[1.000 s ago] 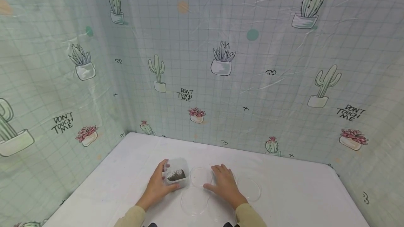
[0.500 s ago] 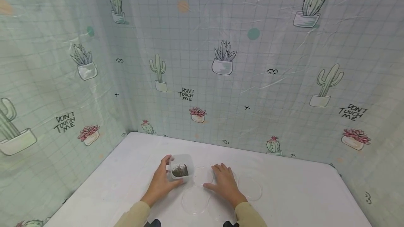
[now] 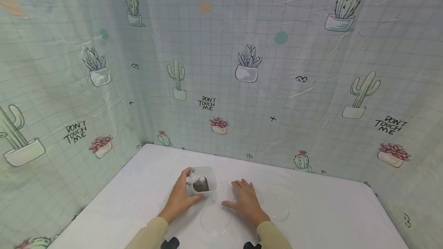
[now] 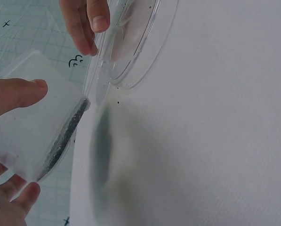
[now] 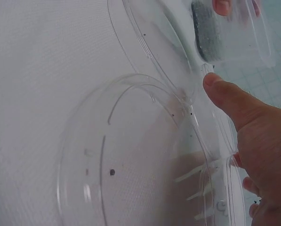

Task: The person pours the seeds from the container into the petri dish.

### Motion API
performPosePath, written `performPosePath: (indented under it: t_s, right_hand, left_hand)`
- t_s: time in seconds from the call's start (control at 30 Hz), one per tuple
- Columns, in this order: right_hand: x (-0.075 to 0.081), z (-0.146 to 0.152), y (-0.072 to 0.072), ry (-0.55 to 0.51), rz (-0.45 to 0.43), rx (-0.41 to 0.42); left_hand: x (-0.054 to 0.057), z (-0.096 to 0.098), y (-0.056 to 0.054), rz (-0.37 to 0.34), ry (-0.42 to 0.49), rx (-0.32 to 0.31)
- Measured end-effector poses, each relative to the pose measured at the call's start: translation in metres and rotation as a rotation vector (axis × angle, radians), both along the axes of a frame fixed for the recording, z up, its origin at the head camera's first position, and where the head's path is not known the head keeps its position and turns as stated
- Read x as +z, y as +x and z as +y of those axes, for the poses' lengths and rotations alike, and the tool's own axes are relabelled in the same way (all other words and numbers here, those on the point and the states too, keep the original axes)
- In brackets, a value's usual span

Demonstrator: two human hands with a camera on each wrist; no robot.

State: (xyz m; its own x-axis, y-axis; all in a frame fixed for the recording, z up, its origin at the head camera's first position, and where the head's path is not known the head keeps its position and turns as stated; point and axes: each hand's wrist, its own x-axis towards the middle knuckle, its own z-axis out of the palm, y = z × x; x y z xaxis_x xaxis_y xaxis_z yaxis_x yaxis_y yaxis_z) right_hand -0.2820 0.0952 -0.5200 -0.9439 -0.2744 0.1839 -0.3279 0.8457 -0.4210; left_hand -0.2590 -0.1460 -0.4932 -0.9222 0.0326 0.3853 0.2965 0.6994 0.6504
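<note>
My left hand grips a translucent square plastic tub above the table, its opening tilted toward the dishes. Dark fine grains lie along one inner side of the tub; the left wrist view shows them as a dark band near its lower edge. Between the hands are clear round shallow dishes, one of them a dish in front. My right hand is among the dishes, thumb apart from the fingers. In the right wrist view, its thumb lies by the dish rims; contact is hard to judge.
Another clear dish lies right of the right hand. A few dark specks dot the large dish nearest the right wrist camera. The white table meets a cactus-print curtain at the back and sides.
My left hand has shifted the tub up and to the right, closer to the dishes, and tilted it further. The right hand stays nearly where it was.
</note>
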Motion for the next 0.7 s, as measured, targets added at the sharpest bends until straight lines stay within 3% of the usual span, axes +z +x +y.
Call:
performPosePath:
  t_s: [0.7]
  right_hand:
    - [0.0057, -0.0057, -0.0032, 0.022, -0.011, -0.03]
  left_hand:
    - [0.0032, 0.0091, -0.0061, 0.065, -0.05, -0.032]
